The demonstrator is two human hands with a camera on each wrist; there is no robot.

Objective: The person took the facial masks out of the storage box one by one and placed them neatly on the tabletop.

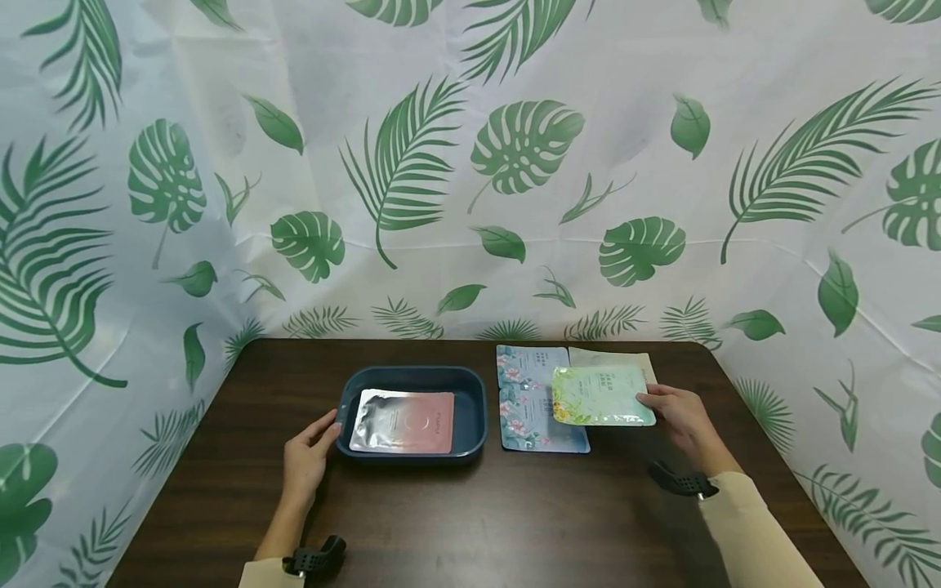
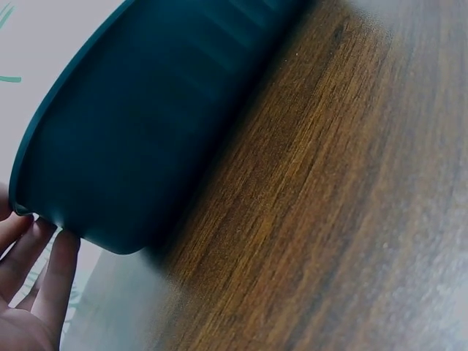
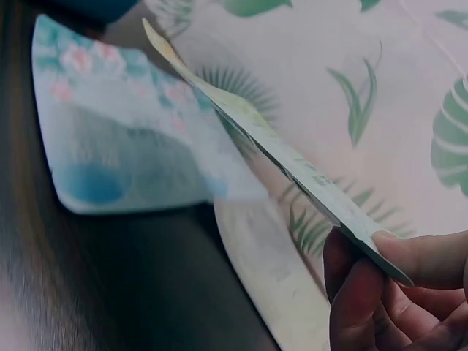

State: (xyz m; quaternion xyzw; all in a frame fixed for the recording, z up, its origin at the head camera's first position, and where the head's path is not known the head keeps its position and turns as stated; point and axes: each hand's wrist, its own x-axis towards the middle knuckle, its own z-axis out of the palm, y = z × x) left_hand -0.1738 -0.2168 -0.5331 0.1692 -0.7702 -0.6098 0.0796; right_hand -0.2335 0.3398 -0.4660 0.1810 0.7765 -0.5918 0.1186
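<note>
L hand at the L end of a dark blue tray, w/ thumb and fingers pinching the rim; in the L wrist view several fingertips press the outer wall just below the rim, slightly spread. Part of this hand is cut off by the L edge of that view.

R hand pinching a green packet by its R edge, thumb on the upper face, curled fingers beneath. The packet is held up off the table, seen nearly edge-on and tilted in the R wrist view. From the head view it overlaps two blue flowered packets (to its L) and a cream packet (behind it); whether its far end touches either, cannot tell.

Inside the tray, a silver-and-pink packet lies flat, silver side L, pink side R. Tray stands on the table, L of the flowered packets and apart from them. Flowered packets lie one behind the other, approx. btwn tray and R hand; the cream one lies next to the rear one, on its R.

Also shown: black straps on both wrists, cream sleeves, and a white backdrop w/ green leaf print behind the dark wood table.
</note>
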